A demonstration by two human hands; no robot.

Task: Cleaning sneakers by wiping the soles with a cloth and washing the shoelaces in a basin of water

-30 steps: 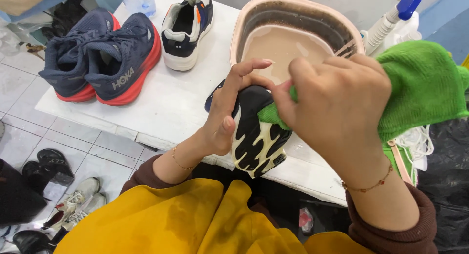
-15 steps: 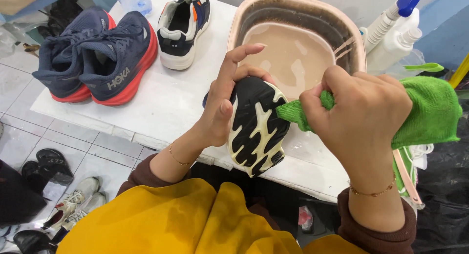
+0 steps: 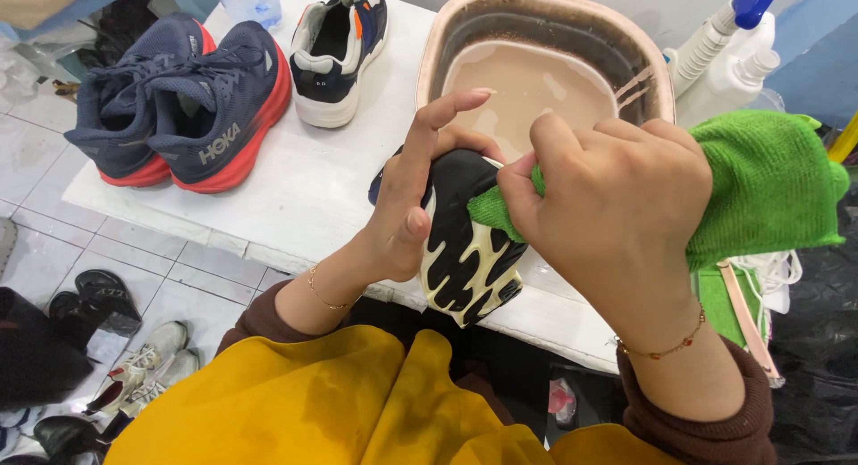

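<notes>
On the white table [image 3: 295,188], before the basin [image 3: 545,36], the left hand [image 3: 407,206] grips a shoe [image 3: 465,250]; the right hand [image 3: 617,206], fingers curled, presses a green cloth [image 3: 760,188] on its sole.

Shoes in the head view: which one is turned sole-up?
The black-and-cream shoe in the left hand; the others stand upright on the white table.
</notes>
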